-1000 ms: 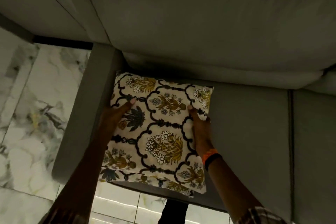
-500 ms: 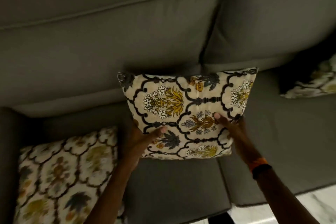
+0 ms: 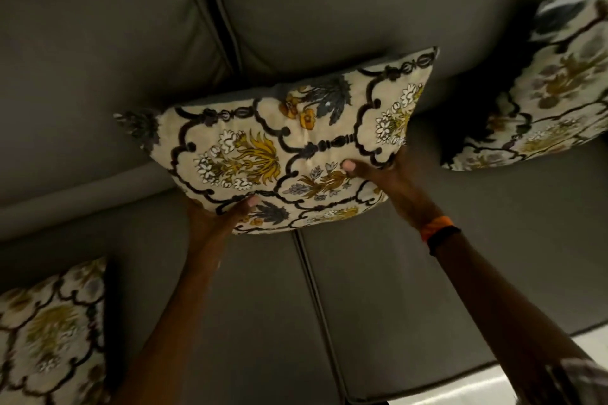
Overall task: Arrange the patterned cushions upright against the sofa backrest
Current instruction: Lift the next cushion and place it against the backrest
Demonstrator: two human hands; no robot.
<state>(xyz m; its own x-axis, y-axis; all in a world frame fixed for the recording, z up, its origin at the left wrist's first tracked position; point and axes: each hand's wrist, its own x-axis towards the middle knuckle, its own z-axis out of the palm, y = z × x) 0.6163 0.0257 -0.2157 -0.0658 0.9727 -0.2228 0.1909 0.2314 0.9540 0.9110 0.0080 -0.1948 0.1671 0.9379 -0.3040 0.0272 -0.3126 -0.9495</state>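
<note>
head view: the middle cushion (image 3: 283, 154) is now held with its top edge against the sofa backrest (image 3: 98, 59), over the seam between the two seat pads. half a second ago it was carried lower and further from the backrest; a second ago a cushion lay flat at the sofa's left end, by the armrest. the view has swung rightward along the sofa since then, so the cushion at the lower left (image 3: 49, 332) has slid toward the picture's edge and the cushion at the right (image 3: 552, 85) has come more fully into sight.

the left hand (image 3: 223, 217) is closed on the lower left corner of the middle cushion, thumb on the patterned face. the right hand (image 3: 388, 181) is closed on the lower right edge, thumb laid across the print; an orange and black wristband (image 3: 439, 232) is worn on that wrist.

the middle cushion is tilted, its lower edge seemingly not yet settled on the seat (image 3: 427, 289). the placing step is judged nearly done: only lowering, squaring and release are left. the left cushion appears to lie flat still, so it probably needs standing up. the right one seems propped already, though blur and shadow leave that unsure.
</note>
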